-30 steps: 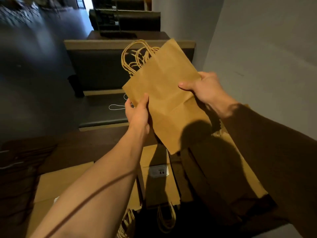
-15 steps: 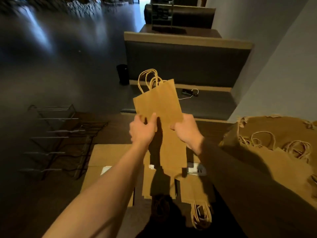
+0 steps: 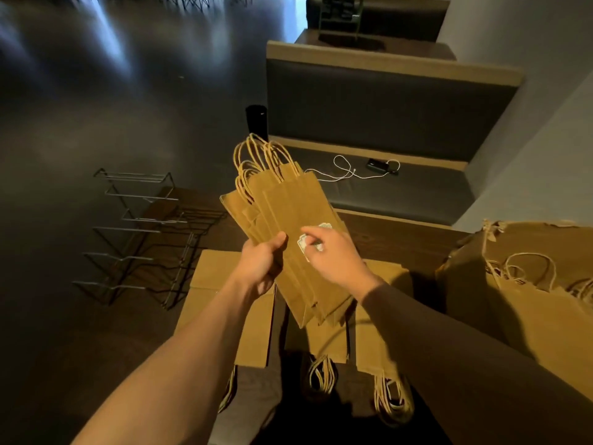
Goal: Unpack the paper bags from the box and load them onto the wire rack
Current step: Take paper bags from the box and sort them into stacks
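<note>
A fanned stack of paper bags (image 3: 288, 226) stood tilted above the open box (image 3: 224, 303), handles up. The left hand (image 3: 261, 268) gripped its left edge, thumb on the front. The right hand (image 3: 333, 255) pinched a white sticker (image 3: 305, 245) on the front bag. The wire rack (image 3: 134, 239) lay left of the box.

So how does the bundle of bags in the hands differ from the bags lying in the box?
The held bundle is lifted and fanned, handles pointing away from the person; the bags in the box lie flat in rows, handles toward the person. The left hand grips the held bundle and the right hand touches it; nothing touches the boxed bags. Both are brown paper with twisted handles.
</note>
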Available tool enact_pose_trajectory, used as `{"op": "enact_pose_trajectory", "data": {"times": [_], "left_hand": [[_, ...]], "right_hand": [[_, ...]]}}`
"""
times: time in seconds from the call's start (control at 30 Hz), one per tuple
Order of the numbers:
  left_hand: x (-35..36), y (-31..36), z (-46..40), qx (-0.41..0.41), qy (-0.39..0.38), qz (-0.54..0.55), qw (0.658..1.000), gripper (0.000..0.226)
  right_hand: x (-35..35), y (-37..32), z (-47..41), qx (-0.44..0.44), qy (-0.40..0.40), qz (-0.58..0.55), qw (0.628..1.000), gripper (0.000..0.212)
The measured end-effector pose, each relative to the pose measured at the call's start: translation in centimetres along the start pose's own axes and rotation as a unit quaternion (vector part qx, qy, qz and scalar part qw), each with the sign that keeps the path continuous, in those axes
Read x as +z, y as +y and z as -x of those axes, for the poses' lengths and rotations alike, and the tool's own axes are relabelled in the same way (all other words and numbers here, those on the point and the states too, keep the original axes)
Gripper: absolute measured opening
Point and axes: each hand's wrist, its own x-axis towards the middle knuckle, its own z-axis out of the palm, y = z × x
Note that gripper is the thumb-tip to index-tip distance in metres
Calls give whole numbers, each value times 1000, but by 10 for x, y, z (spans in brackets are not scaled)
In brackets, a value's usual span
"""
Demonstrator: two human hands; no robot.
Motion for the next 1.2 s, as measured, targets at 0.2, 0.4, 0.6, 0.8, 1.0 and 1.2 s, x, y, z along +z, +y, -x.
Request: {"op": "enact_pose_trajectory", "data": {"times": [0.2,0.4,0.6,0.8,1.0,1.2], "left_hand": [[-20,-6,-7,-18,35,-13,999,44],[-30,-7,-8,-47,17,35,998,50],[-47,-6,-14,-44,23,48,998,42],[-40,-14,-16,-29,69,-40,996,47],[-37,-11,-23,-61,13,-2,998,33],[-53,-14,-31,-37,80,7,996,43]], "right_hand": [[-3,22,-8,159,26,-164,973,79],[15,31,-8,237,54,-378,893,44],[7,47,-8,276,110,-458,837,28],[15,33,-7,279,-14,-424,862,25],[15,45,-6,318,36,-462,827,28],[-13,47,-8,359,61,-421,831,12]]}}
